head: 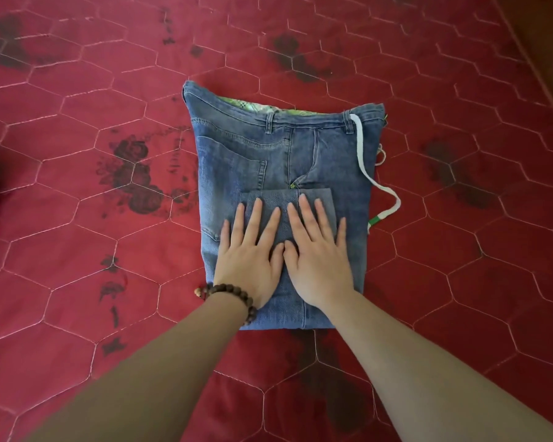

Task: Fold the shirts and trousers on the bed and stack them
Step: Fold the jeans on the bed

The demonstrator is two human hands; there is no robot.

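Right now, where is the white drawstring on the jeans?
In the head view, the white drawstring trails from the waistband down the right edge of the folded jeans onto the red bedspread, right of the right hand.

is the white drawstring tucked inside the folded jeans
No, the white drawstring trails out over the jeans onto the red bedcover.

One head-worn wide-angle view, forward and steeply down, close over the red quilted bed [77, 186].
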